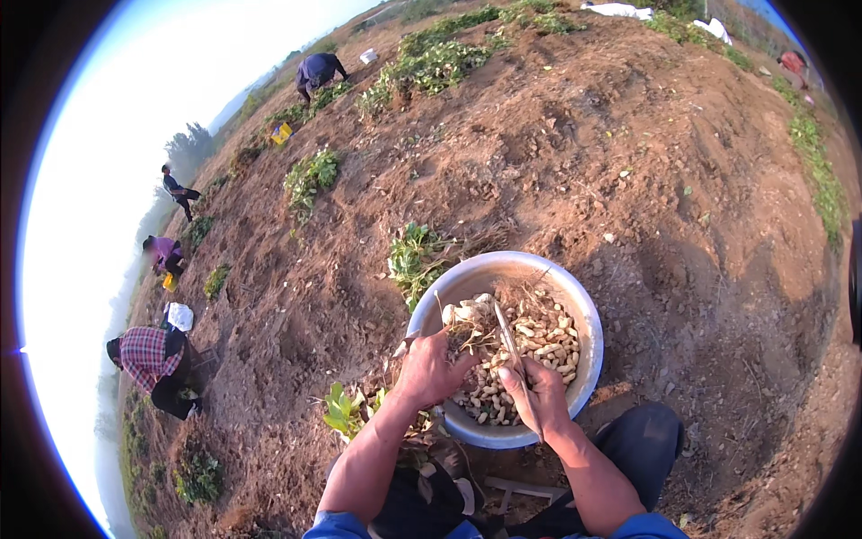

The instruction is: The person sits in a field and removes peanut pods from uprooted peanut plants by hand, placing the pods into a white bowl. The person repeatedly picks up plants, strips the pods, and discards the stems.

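A wide metal basin [587, 310] with a pale rim sits in front of my knees, with many loose peanuts [555, 346] inside. My left hand [431, 370] is closed round a peanut plant [345, 413] at the basin's left side. Its green leaves hang below my wrist, and its roots with pale pods [469, 310] reach over the basin. In my right hand [539, 395], above the basin's near right part, is a long, narrow, blade-like tool [507, 334]. The tool slants up toward the pods; whether it touches them I cannot tell.
Pulled plants [415, 260] lie against the basin's far left side. A low stool frame [525, 488] shows between my legs. Clumpy brown soil spreads around, with green rows [440, 65] farther off. Several people work at left, one in a checked shirt [151, 361].
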`<state>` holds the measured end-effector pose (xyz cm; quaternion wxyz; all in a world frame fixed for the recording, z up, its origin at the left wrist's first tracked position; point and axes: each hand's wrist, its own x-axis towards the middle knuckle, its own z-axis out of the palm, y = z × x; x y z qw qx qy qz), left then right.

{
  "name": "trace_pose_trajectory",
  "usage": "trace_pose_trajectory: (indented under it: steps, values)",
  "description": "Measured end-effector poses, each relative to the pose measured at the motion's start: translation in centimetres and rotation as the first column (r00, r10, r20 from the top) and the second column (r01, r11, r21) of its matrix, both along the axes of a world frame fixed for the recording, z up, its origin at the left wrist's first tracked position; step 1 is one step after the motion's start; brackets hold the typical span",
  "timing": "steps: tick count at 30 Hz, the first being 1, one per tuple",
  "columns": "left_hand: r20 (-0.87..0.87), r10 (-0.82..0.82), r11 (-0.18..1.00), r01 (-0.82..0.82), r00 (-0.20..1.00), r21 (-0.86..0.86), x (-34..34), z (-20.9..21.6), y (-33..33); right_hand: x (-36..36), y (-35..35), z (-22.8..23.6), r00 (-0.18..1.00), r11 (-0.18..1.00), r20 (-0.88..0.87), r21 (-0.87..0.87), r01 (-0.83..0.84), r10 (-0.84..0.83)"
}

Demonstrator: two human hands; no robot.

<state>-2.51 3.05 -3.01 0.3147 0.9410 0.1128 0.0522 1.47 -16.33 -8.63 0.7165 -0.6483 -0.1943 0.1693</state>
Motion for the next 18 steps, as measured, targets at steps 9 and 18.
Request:
trace_pose_trajectory:
  steps: [9, 18]
  values:
    - [0.168, 0.154, 0.823, -0.032, 0.974, -0.568, 0.2, -1.5, 1.6, -2.3, 0.4, 1.8, 0.981, 0.985, 0.185, -0.150, 0.081, -0.053]
    - [-0.032, 0.208, 0.354, -0.105, 0.978, -0.929, -0.3, 1.7, -2.4, -0.3, -0.2, 1.6, 0.628, 0.844, 0.763, -0.228, 0.486, -0.155]
